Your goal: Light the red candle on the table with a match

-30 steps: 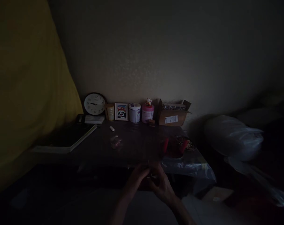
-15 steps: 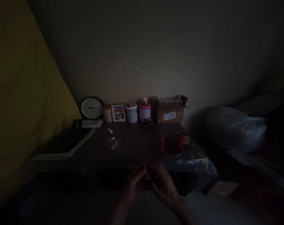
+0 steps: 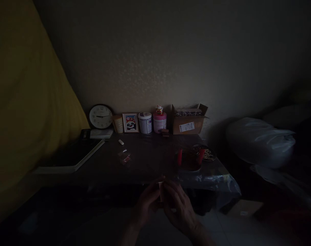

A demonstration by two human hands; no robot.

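The room is very dark. My left hand and my right hand meet just in front of the near edge of a dark table. Their fingers are curled together around a small pale object whose nature I cannot make out. Only a light corner of it shows between the fingertips.
Along the wall stand a round clock, a small framed picture, a white tin, a pink tin and an open cardboard box. A book lies left, a dark bowl right. Yellow fabric hangs left, a white bag right.
The view has tilted up slightly. My hands have shifted a little, the right one turning over the left, and a pale corner of the held object now shows.
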